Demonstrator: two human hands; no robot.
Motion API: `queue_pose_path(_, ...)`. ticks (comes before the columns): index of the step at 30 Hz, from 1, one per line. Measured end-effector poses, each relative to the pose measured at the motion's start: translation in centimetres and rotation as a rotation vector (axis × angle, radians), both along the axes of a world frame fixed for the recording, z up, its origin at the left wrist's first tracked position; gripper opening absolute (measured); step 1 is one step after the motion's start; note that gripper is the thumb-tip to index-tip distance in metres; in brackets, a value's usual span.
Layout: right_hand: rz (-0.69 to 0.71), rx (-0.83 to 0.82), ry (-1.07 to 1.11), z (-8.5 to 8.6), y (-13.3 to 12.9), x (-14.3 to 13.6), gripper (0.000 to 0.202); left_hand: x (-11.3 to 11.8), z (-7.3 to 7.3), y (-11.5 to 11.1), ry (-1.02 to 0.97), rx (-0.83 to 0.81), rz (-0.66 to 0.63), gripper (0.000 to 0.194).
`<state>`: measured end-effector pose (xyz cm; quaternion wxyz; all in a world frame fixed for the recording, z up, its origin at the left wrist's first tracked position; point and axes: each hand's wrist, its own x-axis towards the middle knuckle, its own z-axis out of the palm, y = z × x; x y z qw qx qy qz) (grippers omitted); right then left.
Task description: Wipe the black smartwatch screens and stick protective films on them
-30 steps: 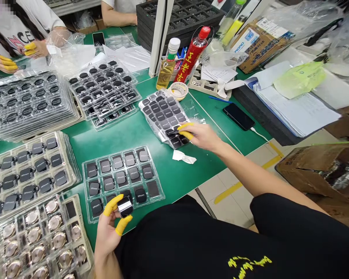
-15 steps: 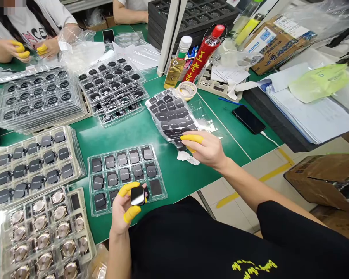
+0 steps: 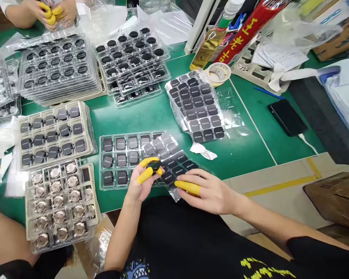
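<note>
— Grip of the left hand [image 3: 142, 186]?
— Pinched around a small, glossy black, round-cornered piece [image 3: 153, 166], just above the right side of a clear plastic tray [image 3: 101, 170] of dark grey square pads [image 3: 121, 160].
— And the right hand [image 3: 208, 192]?
— Clasping the near right edge of a thin silver-grey sheet [image 3: 159, 145] of black rounded squares [image 3: 178, 170], across that tray's right edge.
— Elsewhere on the green worktable [image 3: 139, 116]?
— Similar silver-grey sheets [image 3: 198, 102] beside crinkled clear plastic film [image 3: 234, 124], beyond the tray's far right corner; just beside their near end, a crumpled white paper scrap [image 3: 204, 151].
</note>
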<state>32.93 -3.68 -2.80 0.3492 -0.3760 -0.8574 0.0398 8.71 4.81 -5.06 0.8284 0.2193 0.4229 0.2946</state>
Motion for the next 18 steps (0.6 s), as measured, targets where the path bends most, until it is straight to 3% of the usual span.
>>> queue_pose_path(3, 0.023, -0.055, 0.039, 0.1, -1.2, -0.9, 0.022, 0.7, -0.7, -0.5, 0.028, 0.031, 0.004, 0.063)
queue_pose_path(6, 0.039, -0.136, 0.094, -0.1, -2.4, -0.8, 0.009, 0.5, -1.1, -0.8, 0.085, 0.167, -0.013, 0.062)
queue_pose_path(9, -0.167, -0.276, 0.283, -0.7, -2.9, 0.2, 0.023, -0.9, -1.1, -0.8, 0.108, 0.384, -0.063, 0.059)
queue_pose_path(11, -0.443, -0.452, 0.488, -1.3, -2.2, 1.1, 0.028, -2.2, -0.6, -0.7, 0.090, 0.554, -0.121, 0.059)
queue_pose_path(13, -0.610, -0.723, 0.725, -1.7, -0.7, 1.9, 0.035, -3.3, 0.1, -0.7, 0.071, 0.726, -0.198, 0.061)
queue_pose_path(16, -0.561, -1.147, 1.008, -1.8, 2.3, 2.1, 0.059, -4.5, 1.4, -1.3, 0.070, 0.937, -0.290, 0.066)
queue_pose_path(18, -0.528, -1.329, 1.057, -1.6, 3.6, 1.4, 0.070, -5.0, 1.9, -2.5, 0.088, 1.002, -0.363, 0.069)
